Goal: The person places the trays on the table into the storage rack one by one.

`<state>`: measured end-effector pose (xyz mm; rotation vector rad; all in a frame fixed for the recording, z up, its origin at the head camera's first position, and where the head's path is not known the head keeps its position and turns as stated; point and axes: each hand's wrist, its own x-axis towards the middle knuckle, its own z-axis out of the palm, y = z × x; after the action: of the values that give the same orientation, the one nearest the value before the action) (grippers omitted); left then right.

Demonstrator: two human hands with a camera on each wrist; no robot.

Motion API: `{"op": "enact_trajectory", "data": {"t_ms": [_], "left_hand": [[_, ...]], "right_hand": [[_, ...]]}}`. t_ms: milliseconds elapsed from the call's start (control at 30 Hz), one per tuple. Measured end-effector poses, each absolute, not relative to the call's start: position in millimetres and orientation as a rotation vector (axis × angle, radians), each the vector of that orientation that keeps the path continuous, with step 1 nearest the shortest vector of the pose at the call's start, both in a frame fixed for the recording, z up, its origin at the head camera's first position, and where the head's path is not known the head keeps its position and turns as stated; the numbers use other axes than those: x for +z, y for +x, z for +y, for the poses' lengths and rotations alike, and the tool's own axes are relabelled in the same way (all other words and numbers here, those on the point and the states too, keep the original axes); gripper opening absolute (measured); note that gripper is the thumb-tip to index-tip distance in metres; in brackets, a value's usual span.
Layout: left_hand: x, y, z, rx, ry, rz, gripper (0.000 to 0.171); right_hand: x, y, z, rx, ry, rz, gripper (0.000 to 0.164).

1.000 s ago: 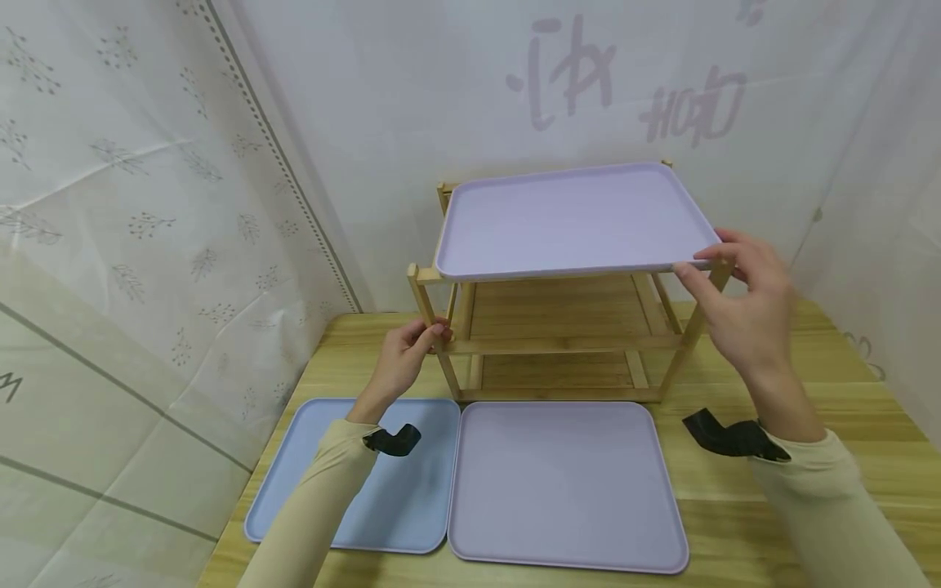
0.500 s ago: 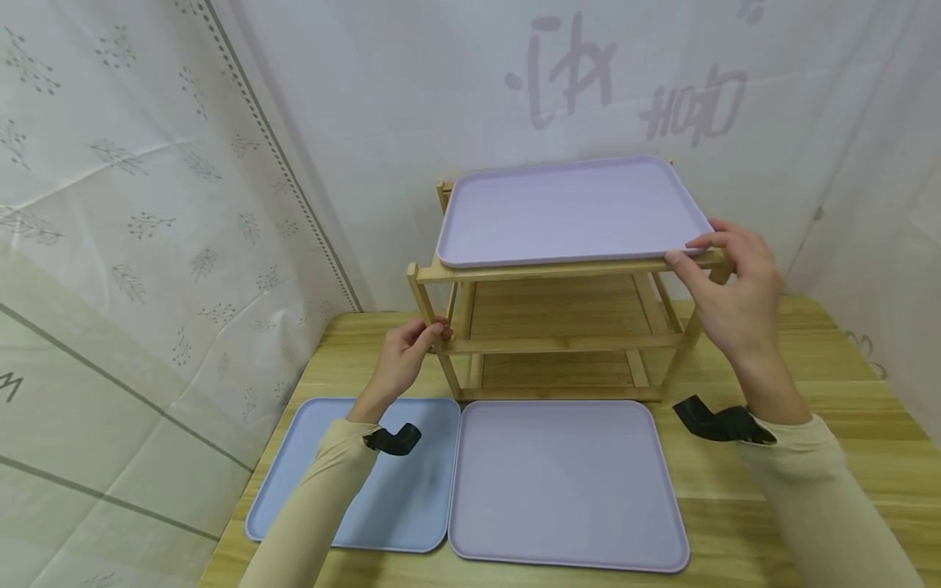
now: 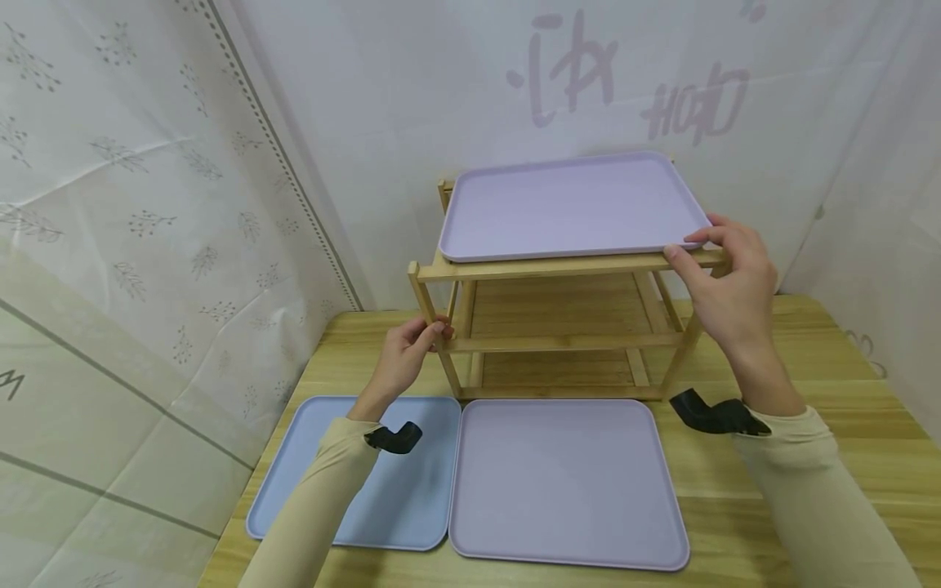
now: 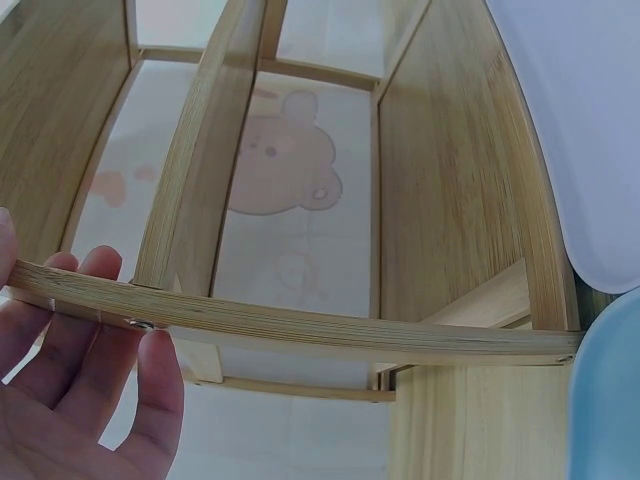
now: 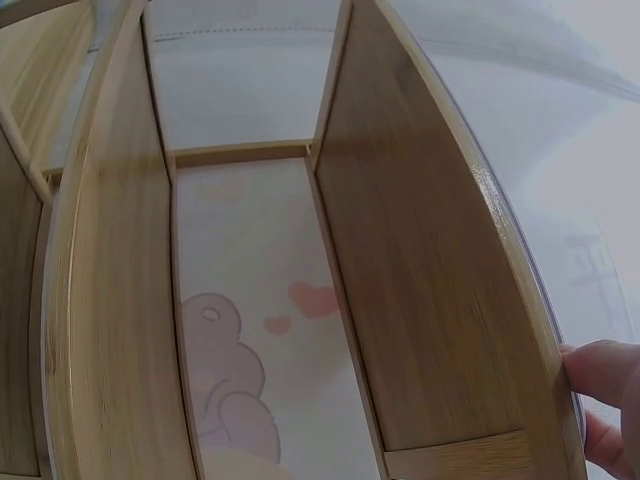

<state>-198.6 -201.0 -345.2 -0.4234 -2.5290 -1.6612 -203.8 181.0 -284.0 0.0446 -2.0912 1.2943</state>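
Note:
A three-tier wooden rack (image 3: 566, 344) stands at the back of the table. On its top shelf lies a purple tray (image 3: 573, 204), its front edge just behind the shelf's front bar. My right hand (image 3: 738, 298) pinches this tray's front right corner, thumb at the front edge and fingers over the side. In the right wrist view only a few fingertips (image 5: 600, 375) show at the upper shelf's edge. My left hand (image 3: 400, 355) grips the rack's front left leg; the left wrist view shows its fingers (image 4: 90, 370) wrapped round that leg (image 4: 330, 325).
Before the rack, a blue tray (image 3: 397, 490) and a second purple tray (image 3: 566, 482) lie side by side on the wooden table (image 3: 742, 474). The blue one is partly under my left forearm. Printed cloth (image 3: 367, 106) hangs behind and beside the table.
My right hand has moved the upper purple tray back and slightly left; its front edge, which overhung the rack, now sits behind the front bar. My left hand has stayed on the leg.

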Motion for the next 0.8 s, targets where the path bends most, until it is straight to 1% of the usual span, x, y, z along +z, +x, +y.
{"op": "enact_trajectory", "data": {"t_ms": [433,633,800], "left_hand": [[-346,-198,-200,-1.66,-0.438,-2.529,0.032],[-346,-198,-200,-1.668,-0.436,-2.527,0.033],[-345,-197,-200,-1.659,-0.423,-2.532,0.032]], "right_hand": [[-287,-201,185,1.331,0.065,-2.113,0.034],[-289,-199,189,1.395,0.028,-2.063,0.039],[-284,-196,191,1.401,-0.003,-1.945,0.033]]}}
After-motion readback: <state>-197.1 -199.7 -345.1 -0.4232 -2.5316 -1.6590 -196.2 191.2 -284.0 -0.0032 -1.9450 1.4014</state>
